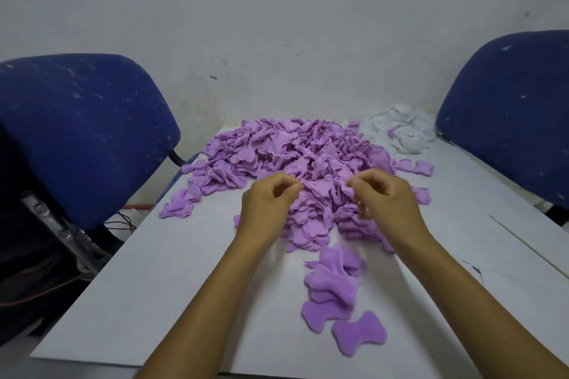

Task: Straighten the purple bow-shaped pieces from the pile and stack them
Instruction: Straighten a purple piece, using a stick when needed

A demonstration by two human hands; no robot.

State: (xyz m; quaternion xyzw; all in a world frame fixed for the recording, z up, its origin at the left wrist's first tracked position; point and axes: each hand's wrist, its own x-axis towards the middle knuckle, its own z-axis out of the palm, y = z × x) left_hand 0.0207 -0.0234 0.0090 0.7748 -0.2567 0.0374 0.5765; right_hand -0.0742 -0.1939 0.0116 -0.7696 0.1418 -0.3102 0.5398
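White table (154,255) | purple bow piece (320,186) atop pile (292,157), long axis spanning between our hands | left hand (268,203) and right hand (385,194), fingers curled, pinch its ends

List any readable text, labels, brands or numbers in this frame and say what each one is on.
None: no readable text, label, brand or number appears in this view.
The purple pile, the small stack, the white table, the two blue chairs and the wall are unmarked.
The wall's specks and the chairs' white flecks are scuffs, not print.
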